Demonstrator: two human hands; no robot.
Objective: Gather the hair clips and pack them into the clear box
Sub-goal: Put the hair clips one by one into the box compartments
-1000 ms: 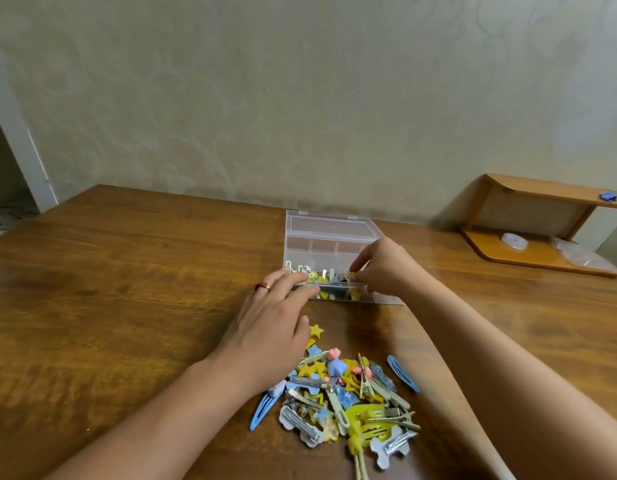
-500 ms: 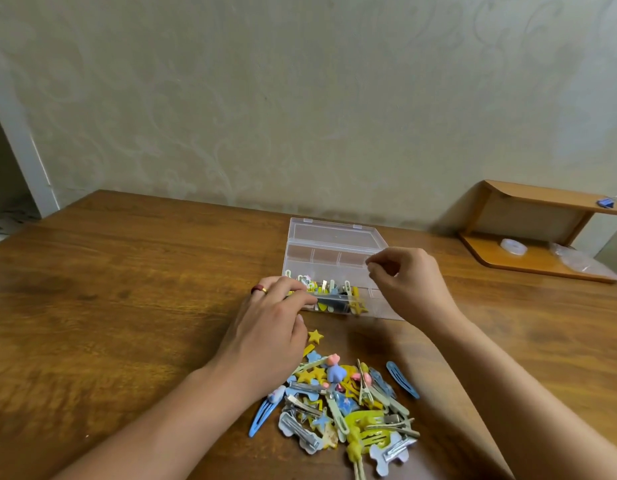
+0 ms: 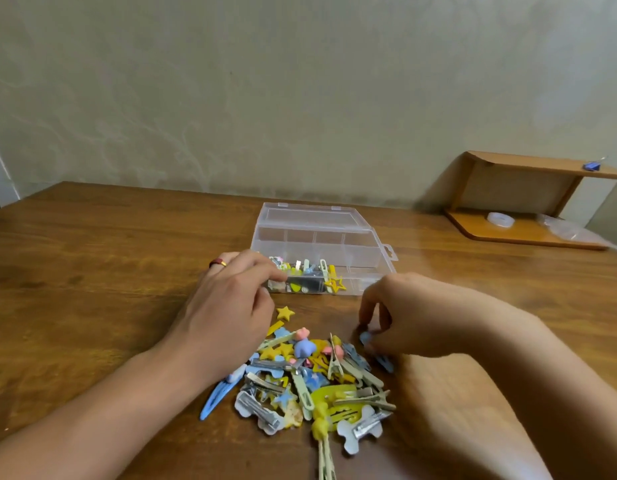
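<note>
Clear plastic box (image 3: 355, 249) at centre frame, lid thrown back toward the wall, dividers showing. Filled so far only in the near left compartments: a small cluster of clips (image 3: 308, 277) there, yellow star and pale green pieces among them; far row and right-hand compartments apparently bare. Far larger heap of loose clips (image 3: 310, 382) at lower centre, on the wooden table (image 3: 92, 271), just short of the box and apart from it: stars, bone shapes, green pegs, a long blue snap clip at the heap's left edge, one yellow star lying between heap and box.

Left hand (image 3: 227, 313) left of centre, ring on one finger, fingers bent, tips at the box's near left corner; whether gripping the wall or merely resting against it, impossible to tell. Right hand (image 3: 404, 317) right of centre, fingers curled downward, tips closing on a blue clip (image 3: 376, 348) at the heap's right edge, clip low at the table; firmness of hold unclear through blur.

Judged early to mid task: a minority packed, the bulk left to gather, lid not yet closed. Next likely a carry of the blue clip up into the box.

Upper right of frame: wooden shelf (image 3: 528, 202) against the wall, a tape roll (image 3: 501, 219) on its lower board.
</note>
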